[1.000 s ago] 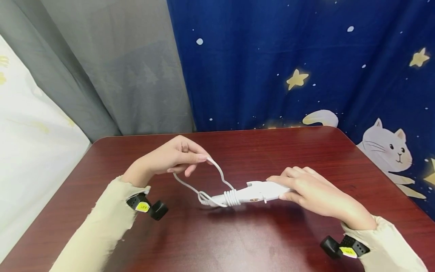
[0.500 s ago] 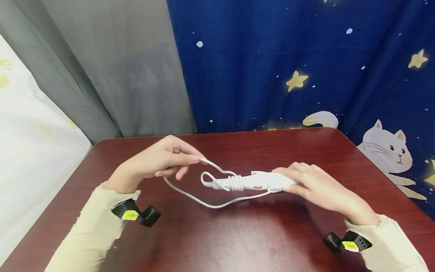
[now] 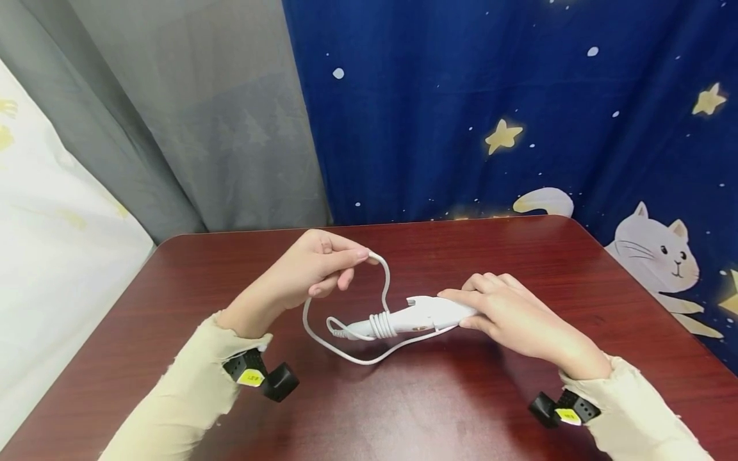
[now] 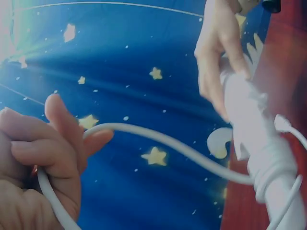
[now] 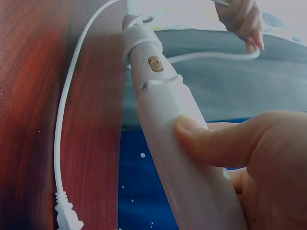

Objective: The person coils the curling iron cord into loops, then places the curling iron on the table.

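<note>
My right hand [image 3: 510, 317] grips a white hair iron [image 5: 165, 115] by its wide end, thumb on top. Its narrower handle [image 3: 353, 330] points left, and a gold slide switch [image 5: 155, 63] sits on the body. Several turns of white cord [image 3: 382, 325] wrap the handle. Left of it, my left hand [image 3: 323, 266] pinches the cord between thumb and forefinger, held up off the table. From those fingertips one length [image 4: 168, 140] runs to the wraps. The other passes through my palm and sags under the iron, ending in a white plug [image 5: 68, 216].
A reddish-brown wooden table [image 3: 369, 410] lies beneath both hands. Behind it hang a grey curtain [image 3: 219, 128] and a blue curtain [image 3: 438, 128] with stars and a cat. White cloth [image 3: 52, 256] hangs at the left. Each wrist carries a small black camera [image 3: 280, 382].
My left hand drew the cord left, then came back right and slightly up. The hair iron shifted a little, and a loose cord length now hangs below it toward my right hand.
</note>
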A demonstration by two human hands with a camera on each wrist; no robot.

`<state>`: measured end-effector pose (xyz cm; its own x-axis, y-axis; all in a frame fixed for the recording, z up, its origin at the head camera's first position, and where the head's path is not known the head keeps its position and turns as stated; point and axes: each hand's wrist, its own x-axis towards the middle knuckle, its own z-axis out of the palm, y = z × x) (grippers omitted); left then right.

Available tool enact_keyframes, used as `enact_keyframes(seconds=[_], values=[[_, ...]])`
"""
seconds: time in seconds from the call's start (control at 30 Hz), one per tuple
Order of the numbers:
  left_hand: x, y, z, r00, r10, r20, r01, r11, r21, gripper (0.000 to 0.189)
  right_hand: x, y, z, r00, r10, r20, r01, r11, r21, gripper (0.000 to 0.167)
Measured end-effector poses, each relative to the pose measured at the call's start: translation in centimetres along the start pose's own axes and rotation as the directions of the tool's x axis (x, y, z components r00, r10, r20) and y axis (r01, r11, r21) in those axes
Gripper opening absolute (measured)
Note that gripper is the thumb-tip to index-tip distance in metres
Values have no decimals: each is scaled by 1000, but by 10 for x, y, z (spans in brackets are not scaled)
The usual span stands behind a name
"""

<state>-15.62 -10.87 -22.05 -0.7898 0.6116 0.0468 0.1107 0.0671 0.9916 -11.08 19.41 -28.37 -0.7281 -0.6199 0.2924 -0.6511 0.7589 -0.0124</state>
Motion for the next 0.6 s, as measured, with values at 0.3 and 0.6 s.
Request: enact_keyframes(seconds=[0.3,0.6], values=[[4,-1,16,999,35,-13,-35,999,-31,25,5,-2,4,1000,13,-17,-14,998,-66,44],[-14,1,21,996,83,-12,-82,992,92,23,-1,12,5,977,187,-98,-190,981,-24,44]])
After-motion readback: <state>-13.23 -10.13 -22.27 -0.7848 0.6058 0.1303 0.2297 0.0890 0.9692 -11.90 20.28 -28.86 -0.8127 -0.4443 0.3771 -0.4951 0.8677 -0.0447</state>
